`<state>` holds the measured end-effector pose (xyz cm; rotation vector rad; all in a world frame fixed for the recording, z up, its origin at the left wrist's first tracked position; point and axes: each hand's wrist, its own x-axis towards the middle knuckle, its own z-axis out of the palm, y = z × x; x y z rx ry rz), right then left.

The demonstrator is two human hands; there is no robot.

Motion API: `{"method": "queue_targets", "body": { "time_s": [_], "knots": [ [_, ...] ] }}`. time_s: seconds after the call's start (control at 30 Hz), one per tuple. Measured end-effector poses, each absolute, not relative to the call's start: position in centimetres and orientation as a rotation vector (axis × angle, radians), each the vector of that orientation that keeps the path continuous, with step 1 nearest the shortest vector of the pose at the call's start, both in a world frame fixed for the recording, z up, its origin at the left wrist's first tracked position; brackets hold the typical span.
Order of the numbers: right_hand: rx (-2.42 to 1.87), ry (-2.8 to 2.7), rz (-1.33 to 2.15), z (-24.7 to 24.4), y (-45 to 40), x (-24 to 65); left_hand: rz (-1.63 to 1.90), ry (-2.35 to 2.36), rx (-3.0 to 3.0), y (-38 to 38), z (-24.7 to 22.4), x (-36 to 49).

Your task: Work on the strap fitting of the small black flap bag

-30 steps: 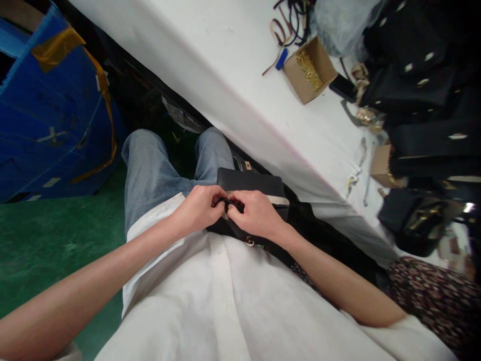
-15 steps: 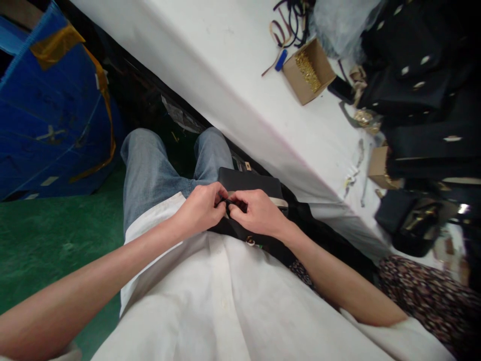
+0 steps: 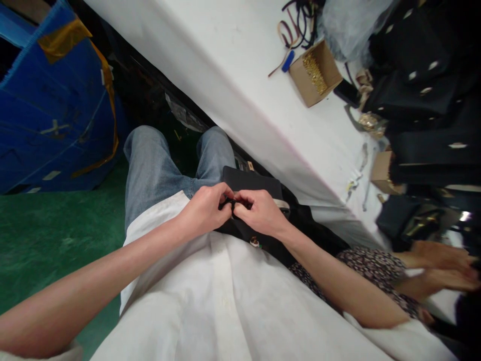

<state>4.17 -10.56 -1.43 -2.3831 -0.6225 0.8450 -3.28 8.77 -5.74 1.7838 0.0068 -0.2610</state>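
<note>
A black bag (image 3: 252, 181) with a light strip along one side rests on my lap, against the white shirt. Over it, my left hand (image 3: 208, 208) and my right hand (image 3: 259, 213) meet fingertip to fingertip. Both are pinched on a small black piece (image 3: 227, 202), mostly covered by the fingers; whether it belongs to the bag cannot be made out. Near my right wrist, a small metal fitting (image 3: 254, 242) shows on the bag's lower part.
The white-covered table (image 3: 263, 95) runs diagonally, bearing an open box (image 3: 315, 72) of gold pieces, dark cords (image 3: 296, 25) and black bags (image 3: 424, 100). A blue container (image 3: 60, 110) stands left. Another person's hands (image 3: 443, 265) are at lower right.
The other person's hands and patterned sleeves have come into view at lower right. The whole view has shifted slightly; my hands keep their pinch over the bag.
</note>
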Motion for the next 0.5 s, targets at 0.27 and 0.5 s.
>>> {"method": "queue_targets", "body": {
  "time_s": [0.27, 0.5],
  "knots": [
    [-2.294, -0.718, 0.968, -0.6, -11.0, 5.1, -0.264, -0.021, 1.785, 8.7, -5.4, -3.1],
    [-2.254, -0.825, 1.070, -0.1, -10.7, 6.5, -0.265, -0.008, 1.797, 8.8, -5.0, -3.4]
  ]
}}
